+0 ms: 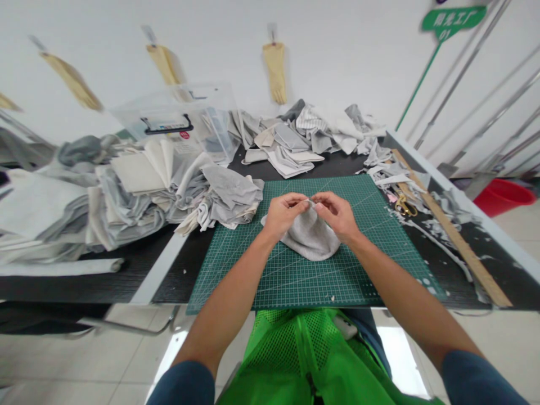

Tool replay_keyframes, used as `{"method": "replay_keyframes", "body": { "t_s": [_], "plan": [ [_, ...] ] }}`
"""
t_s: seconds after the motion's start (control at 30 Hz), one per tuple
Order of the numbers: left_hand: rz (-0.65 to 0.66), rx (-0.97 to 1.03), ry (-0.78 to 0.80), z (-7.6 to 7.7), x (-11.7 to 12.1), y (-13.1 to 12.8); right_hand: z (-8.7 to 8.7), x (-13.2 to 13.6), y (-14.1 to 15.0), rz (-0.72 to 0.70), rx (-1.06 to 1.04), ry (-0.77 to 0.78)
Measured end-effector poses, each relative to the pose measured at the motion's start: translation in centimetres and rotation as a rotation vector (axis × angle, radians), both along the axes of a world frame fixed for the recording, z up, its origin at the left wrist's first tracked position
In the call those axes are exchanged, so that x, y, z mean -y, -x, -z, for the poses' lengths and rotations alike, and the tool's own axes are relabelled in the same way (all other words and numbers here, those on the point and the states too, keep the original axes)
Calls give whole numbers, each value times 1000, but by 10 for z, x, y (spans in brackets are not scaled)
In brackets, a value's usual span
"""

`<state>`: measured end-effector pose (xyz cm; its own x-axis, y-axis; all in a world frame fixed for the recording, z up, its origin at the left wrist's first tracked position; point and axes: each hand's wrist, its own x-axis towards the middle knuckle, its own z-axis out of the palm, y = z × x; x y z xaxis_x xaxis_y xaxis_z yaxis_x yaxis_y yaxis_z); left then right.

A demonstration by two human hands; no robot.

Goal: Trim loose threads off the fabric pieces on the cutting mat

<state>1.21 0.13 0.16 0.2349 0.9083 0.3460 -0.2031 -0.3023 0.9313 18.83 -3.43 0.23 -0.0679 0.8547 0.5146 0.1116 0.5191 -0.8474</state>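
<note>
Both hands meet over the green cutting mat (291, 287), holding up a piece of grey cloth (311, 239). My left hand (284, 214) pinches its top edge between thumb and fingers. Close beside it, my right hand (336, 215) grips the same edge, fingertips nearly touching the left ones. Below the fingers the cloth hangs in a rounded fold, its lower part resting on the mat. The fingertips partly hide the pinched edge.
Heaped grey and white cloths (139, 191) lie left, more cloth (295, 138) behind. A clear plastic box (223, 124) stands at the back. To the right are gold-handled scissors (405, 207), a wooden ruler (459, 242) and fabric scraps (439, 225). A red bucket (504, 197) stands beyond the table.
</note>
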Motion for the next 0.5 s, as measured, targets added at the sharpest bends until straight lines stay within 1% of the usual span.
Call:
{"method": "replay_keyframes", "body": {
  "t_s": [0.07, 0.17, 0.23, 0.33, 0.5],
  "plan": [
    [-30, 11, 12, 0, 0, 0, 2, -1, -1, 30, 25, -21],
    [-53, -8, 16, 0, -1, 1, 6, -3, -1, 144, 114, -60],
    [-48, -12, 16, 0, -1, 1, 8, -4, -2, 194, 171, -107],
    [-28, 10, 23, 0, -1, 1, 7, -4, -2, 205, 230, -172],
    [17, 46, 38, 1, 2, 0, 2, 1, -1, 183, 285, -219]
  ]
}}
